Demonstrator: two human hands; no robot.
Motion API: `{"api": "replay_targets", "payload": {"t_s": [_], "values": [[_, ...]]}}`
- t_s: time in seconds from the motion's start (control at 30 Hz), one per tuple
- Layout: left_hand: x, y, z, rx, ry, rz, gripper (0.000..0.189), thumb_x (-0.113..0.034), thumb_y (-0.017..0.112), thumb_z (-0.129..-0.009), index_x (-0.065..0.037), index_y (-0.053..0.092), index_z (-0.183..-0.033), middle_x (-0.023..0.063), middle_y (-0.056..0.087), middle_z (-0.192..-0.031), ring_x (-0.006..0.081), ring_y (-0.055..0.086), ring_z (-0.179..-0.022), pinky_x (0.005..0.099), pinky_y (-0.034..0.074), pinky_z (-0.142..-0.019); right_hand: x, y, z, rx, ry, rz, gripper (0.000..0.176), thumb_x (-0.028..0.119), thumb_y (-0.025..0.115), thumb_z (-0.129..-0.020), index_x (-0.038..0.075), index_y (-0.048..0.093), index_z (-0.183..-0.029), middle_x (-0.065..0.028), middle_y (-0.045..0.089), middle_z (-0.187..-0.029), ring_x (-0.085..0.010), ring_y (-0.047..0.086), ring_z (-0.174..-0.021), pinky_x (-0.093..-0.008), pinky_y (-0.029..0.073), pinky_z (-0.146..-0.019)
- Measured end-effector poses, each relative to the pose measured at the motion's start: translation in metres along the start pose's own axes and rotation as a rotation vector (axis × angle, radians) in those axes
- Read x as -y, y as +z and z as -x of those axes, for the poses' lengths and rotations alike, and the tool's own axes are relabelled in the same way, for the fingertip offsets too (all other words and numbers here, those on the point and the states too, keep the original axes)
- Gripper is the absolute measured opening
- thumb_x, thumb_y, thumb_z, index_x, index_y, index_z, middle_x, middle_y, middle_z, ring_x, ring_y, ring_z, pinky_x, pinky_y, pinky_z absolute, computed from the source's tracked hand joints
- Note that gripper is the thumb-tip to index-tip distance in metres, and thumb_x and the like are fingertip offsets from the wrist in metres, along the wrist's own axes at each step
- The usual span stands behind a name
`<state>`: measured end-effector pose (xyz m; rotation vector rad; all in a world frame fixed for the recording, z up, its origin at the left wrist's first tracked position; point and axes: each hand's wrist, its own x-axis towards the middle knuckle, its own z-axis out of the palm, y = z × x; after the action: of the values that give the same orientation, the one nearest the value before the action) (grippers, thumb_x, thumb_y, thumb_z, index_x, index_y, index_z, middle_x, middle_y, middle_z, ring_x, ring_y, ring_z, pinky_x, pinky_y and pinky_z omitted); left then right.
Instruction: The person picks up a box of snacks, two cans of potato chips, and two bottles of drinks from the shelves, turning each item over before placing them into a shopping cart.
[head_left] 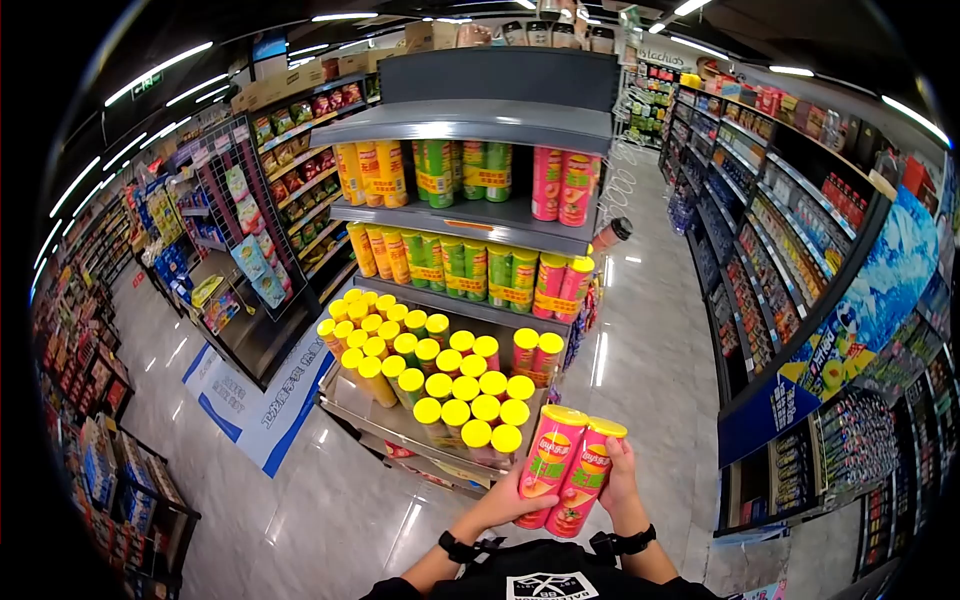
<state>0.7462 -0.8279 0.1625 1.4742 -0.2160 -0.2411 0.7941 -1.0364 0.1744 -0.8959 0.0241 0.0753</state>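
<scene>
at left, yellow-lidded cans (455,411) crowd a low shelf (345,407); a bump could topple those by its near edge, being tall and closely packed. right of them, nearer the wearer, two pink cans (550,462) are held up side by side, tilted. the left hand (505,500) grasps the left one low, fingers across its front; the right hand (622,482) grips the right one higher up. pressed from the outer sides, the pair could slip apart if either grip loosened.
</scene>
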Motion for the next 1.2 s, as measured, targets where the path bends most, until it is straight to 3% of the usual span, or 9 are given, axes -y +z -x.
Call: {"api": "replay_targets", "payload": {"t_s": [0.17, 0.3, 0.67, 0.83, 0.97, 1.03, 1.07, 1.13, 1.2], "values": [[-0.001, 0.046, 0.001, -0.136, 0.039, 0.181, 0.065, -0.021, 0.083, -0.081, 0.001, 0.049, -0.132, 0.0069, 0.064, -0.119, 0.0137, 0.063, -0.105, 0.0307, 0.051, -0.093, 0.033, -0.011, 0.028, 0.055, 0.012, -0.089, 0.036, 0.021, 0.058, -0.099, 0.003, 0.051, -0.13, -0.0058, 0.062, -0.122, -0.0151, 0.061, -0.111, -0.033, 0.05, -0.096], [-0.037, 0.08, 0.001, -0.356, 0.088, 0.358, 0.055, -0.016, 0.075, -0.088, -0.001, 0.047, -0.133, 0.0063, 0.062, -0.121, 0.0121, 0.06, -0.107, 0.0292, 0.05, -0.093, 0.032, -0.018, 0.06, 0.174, 0.038, 0.183, 0.054, 0.021, 0.056, -0.1, 0.003, 0.038, -0.147, -0.0037, 0.057, -0.128, -0.0099, 0.056, -0.113, -0.0274, 0.046, -0.097], [-0.088, 0.173, 0.059, -0.215, 0.323, 0.017, 0.081, -0.013, 0.065, -0.094, 0.003, 0.013, -0.153, 0.0152, 0.038, -0.146, 0.0196, 0.041, -0.134, 0.0351, 0.034, -0.112, 0.061, -0.058, 0.112, 0.254, 0.297, -0.264, 0.055, 0.04, 0.053, -0.098, 0.007, 0.043, -0.141, -0.0067, 0.06, -0.131, -0.0183, 0.059, -0.119, -0.0393, 0.046, -0.102], [-0.079, 0.191, 0.071, -0.206, 0.305, 0.008, 0.075, -0.014, 0.061, -0.097, 0.004, 0.015, -0.153, 0.0156, 0.036, -0.15, 0.0202, 0.039, -0.137, 0.0347, 0.031, -0.114, 0.068, -0.078, 0.136, 0.239, 0.276, -0.339, 0.057, 0.035, 0.056, -0.097, 0.008, 0.039, -0.144, -0.0072, 0.058, -0.132, -0.0176, 0.059, -0.119, -0.039, 0.045, -0.102], [-0.066, 0.195, 0.068, -0.303, 0.307, -0.118, 0.063, -0.021, 0.051, -0.104, 0.006, 0.021, -0.152, 0.0163, 0.036, -0.151, 0.0207, 0.036, -0.139, 0.033, 0.027, -0.115, 0.089, -0.079, 0.157, 0.109, 0.073, -0.095, 0.075, 0.018, 0.066, -0.092, 0.005, 0.026, -0.153, -0.0085, 0.052, -0.138, -0.0175, 0.053, -0.124, -0.0347, 0.042, -0.106], [-0.066, 0.201, 0.062, -0.33, 0.286, -0.047, 0.059, -0.024, 0.048, -0.105, 0.005, 0.025, -0.151, 0.0151, 0.04, -0.148, 0.0195, 0.039, -0.136, 0.032, 0.03, -0.113, 0.1, -0.075, 0.165, 0.296, -0.301, 0.214, 0.091, 0.018, 0.073, -0.086, 0.004, 0.016, -0.157, -0.012, 0.043, -0.148, -0.0204, 0.046, -0.133, -0.0354, 0.038, -0.11], [-0.064, 0.205, 0.058, -0.352, 0.255, 0.029, 0.055, -0.027, 0.045, -0.106, 0.004, 0.029, -0.149, 0.014, 0.044, -0.145, 0.0182, 0.042, -0.133, 0.031, 0.033, -0.111, 0.112, -0.071, 0.18, 0.329, -0.257, 0.294, 0.102, 0.019, 0.077, -0.082, 0.003, 0.01, -0.158, -0.0143, 0.035, -0.154, -0.0214, 0.038, -0.139, -0.037, 0.033, -0.113], [-0.053, 0.211, 0.048, -0.31, 0.239, 0.363, 0.049, -0.034, 0.041, -0.107, -0.001, 0.04, -0.143, 0.0102, 0.053, -0.134, 0.0164, 0.053, -0.121, 0.0298, 0.043, -0.102, 0.115, -0.075, 0.19, 0.428, -0.463, 0.518, 0.095, 0.021, 0.078, -0.079, 0.004, 0.024, -0.156, -0.02, 0.033, -0.156, -0.029, 0.04, -0.138, -0.0403, 0.035, -0.111], [-0.02, 0.2, 0.044, 0.109, 0.1, 0.714, 0.05, -0.037, 0.045, -0.104, -0.001, 0.044, -0.138, 0.0127, 0.057, -0.128, 0.0217, 0.059, -0.112, 0.0345, 0.049, -0.095, 0.132, -0.062, 0.205, 0.418, -0.64, 0.735, 0.079, 0.026, 0.081, -0.073, 0.009, 0.051, -0.144, -0.0223, 0.037, -0.154, -0.0323, 0.051, -0.121, -0.0408, 0.04, -0.102]]}}
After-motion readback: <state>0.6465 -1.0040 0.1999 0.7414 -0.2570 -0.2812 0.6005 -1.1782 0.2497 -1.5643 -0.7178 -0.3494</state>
